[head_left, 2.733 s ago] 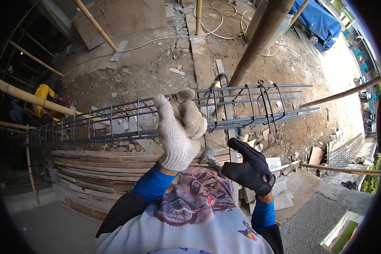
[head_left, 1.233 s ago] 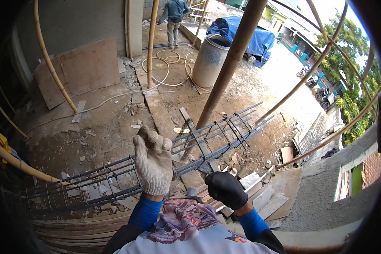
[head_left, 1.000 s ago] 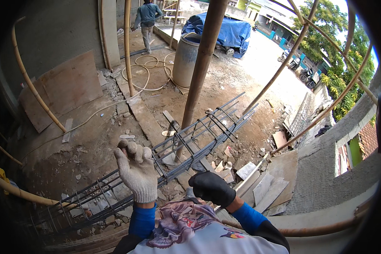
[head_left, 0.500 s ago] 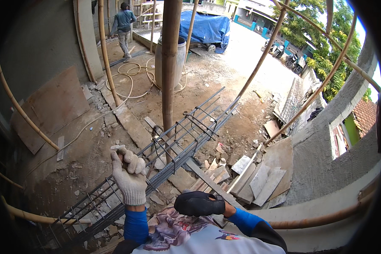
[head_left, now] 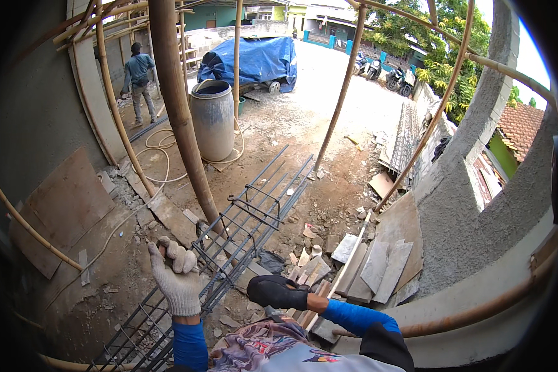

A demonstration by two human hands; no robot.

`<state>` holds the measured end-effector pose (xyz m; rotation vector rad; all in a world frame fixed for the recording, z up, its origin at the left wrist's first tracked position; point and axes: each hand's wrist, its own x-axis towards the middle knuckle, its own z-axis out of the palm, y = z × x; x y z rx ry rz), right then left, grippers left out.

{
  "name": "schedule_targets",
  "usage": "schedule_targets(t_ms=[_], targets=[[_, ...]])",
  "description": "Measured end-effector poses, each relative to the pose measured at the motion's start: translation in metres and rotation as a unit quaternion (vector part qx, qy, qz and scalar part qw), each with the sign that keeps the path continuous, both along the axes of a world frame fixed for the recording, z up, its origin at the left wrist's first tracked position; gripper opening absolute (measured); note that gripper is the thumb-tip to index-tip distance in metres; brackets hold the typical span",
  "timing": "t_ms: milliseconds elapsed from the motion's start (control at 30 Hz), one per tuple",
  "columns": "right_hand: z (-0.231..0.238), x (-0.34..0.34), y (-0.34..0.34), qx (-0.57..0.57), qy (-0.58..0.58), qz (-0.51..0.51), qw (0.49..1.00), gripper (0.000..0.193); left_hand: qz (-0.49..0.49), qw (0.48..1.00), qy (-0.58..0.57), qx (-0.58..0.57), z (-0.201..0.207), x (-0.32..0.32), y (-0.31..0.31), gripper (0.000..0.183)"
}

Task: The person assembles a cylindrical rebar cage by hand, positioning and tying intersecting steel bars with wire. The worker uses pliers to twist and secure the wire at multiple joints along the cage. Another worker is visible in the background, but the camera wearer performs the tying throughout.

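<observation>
My left hand (head_left: 175, 273), in a pale knitted glove, is raised beside a long rebar cage (head_left: 254, 217) with its fingers curled in. Whatever lies inside that grip is hidden. To the right, my right hand (head_left: 279, 292) wears a black glove and is held in front of my body, its fingers folded together; I cannot make out anything in them. The cage of dark bars and square ties runs diagonally from lower left toward the middle. Its near part passes behind and below my left hand, and I cannot tell whether they touch.
A thick bamboo pole (head_left: 180, 118) rises beside the cage. Broken tiles and boards (head_left: 378, 266) lie at right beside a rough wall (head_left: 452, 217). A drum (head_left: 214, 127), a hose (head_left: 158, 146), a blue tarp-covered load (head_left: 254, 62) and a person (head_left: 139, 84) are farther off.
The view has tilted up and turned right, so the surroundings sit farther left and lower. Both hands stay curled in similar places. The person in the background has shifted stance.
</observation>
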<state>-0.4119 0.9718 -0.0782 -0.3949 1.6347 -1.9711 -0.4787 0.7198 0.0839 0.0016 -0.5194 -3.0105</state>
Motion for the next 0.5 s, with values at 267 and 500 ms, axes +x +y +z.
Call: schedule_targets(t_ms=[267, 500], targets=[[0.034, 0.021, 0.021, -0.158, 0.234, 0.064, 0.957, 0.042, 0.039, 0.998, -0.058, 0.010, -0.020, -0.041, -0.002, 0.038], [0.035, -0.048, 0.050, 0.317, 0.408, -0.108, 0.850, 0.021, 0.040, 0.998, 0.039, -0.023, 0.000, -0.042, 0.021, 0.033]])
